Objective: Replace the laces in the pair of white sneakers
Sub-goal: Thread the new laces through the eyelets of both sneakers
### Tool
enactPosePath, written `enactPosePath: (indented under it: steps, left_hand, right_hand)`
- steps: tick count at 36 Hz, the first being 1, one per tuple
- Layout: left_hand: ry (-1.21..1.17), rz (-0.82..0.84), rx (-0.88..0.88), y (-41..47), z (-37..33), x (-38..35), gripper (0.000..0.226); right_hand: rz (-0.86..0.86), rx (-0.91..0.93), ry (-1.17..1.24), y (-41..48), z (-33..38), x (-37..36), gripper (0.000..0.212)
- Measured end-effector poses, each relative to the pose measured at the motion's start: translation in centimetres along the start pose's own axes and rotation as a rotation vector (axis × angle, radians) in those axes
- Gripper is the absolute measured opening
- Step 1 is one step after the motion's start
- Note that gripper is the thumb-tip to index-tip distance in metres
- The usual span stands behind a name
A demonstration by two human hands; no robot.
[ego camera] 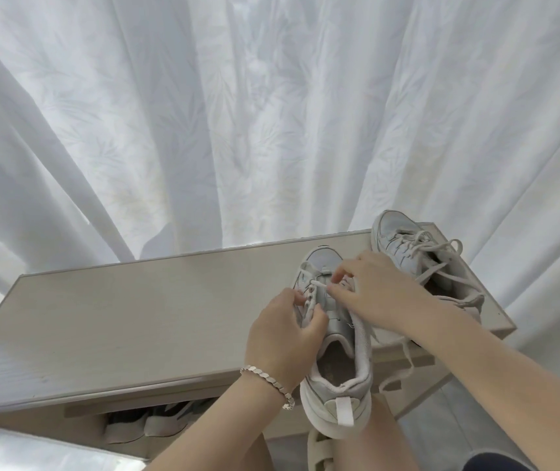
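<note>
1. While the near sneaker lies toe-away on the pale wooden top, its heel overhangs the front edge, above the person's knee.
2. Left hand: fingers and thumb curled round the near sneaker's left eyelet flap, gripping it. Silver bracelet on that wrist.
3. Right hand: reaches across the tongue, with thumb and forefinger pinching the lace at the eyelets nearest the toe. Remaining fingers loosely bent.
4. The lace crosses only the eyelet rows nearest the toe, and one loose end hangs off the front edge on the right.
5. Second sneaker: far right corner of the top, toe away, slackly laced, well apart from the left hand and just behind the right.
6. White curtain behind the top. Dark shoes sit on a shelf below it.
</note>
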State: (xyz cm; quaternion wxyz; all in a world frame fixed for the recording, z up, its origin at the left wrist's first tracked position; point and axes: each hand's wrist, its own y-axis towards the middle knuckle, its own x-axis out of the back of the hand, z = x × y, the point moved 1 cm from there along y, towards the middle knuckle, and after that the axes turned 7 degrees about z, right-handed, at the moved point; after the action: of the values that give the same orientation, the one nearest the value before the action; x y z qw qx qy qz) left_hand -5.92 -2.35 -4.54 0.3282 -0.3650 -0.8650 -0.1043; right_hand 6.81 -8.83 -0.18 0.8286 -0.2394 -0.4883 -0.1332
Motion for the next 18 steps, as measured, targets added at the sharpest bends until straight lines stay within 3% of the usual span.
enactPosePath:
  steps: [6, 9, 15, 18]
  left_hand:
    - [0.078, -0.140, -0.075, 0.1, -0.1, 1.1, 0.027]
    - [0.039, -0.154, -0.060, 0.4, 0.3, 1.6, 0.025]
    - [-0.094, -0.182, -0.003, 0.4, 0.2, 1.7, 0.019]
    - [-0.139, -0.143, -0.001, 0.3, 0.0, 1.6, 0.007]
  right_hand:
    - [0.012, 0.091, 0.016, 1.6, 1.6, -1.3, 0.027]
    - [-0.045, 0.184, 0.220, 1.2, 2.3, -1.8, 0.021]
    - [-0.008, 0.261, 0.805, -0.5, 2.6, -1.1, 0.036]
    - [-0.012, 0.255, 0.907, -1.4, 1.7, -0.8, 0.041]
